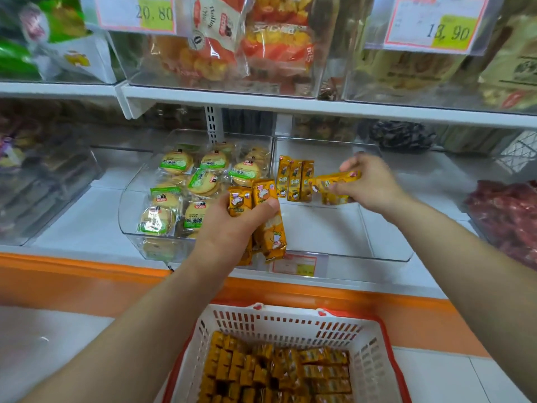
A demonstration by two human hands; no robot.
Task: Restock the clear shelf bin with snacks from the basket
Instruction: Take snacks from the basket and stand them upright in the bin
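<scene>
The right hand (370, 184) grips one or two yellow packs (334, 181) over the clear bin (386, 251), tilted toward the three packs (295, 180) standing against its left wall, seemingly to extend that row. The left hand (232, 228) clenches a bundle of packs (266, 219) at the bin's front left corner, likely as a ready supply. The basket (290, 318) below holds many more, so restocking looks barely begun.

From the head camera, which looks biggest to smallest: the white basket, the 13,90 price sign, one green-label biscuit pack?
1. White basket, though nearest the camera.
2. 13,90 price sign.
3. Green-label biscuit pack.
</scene>
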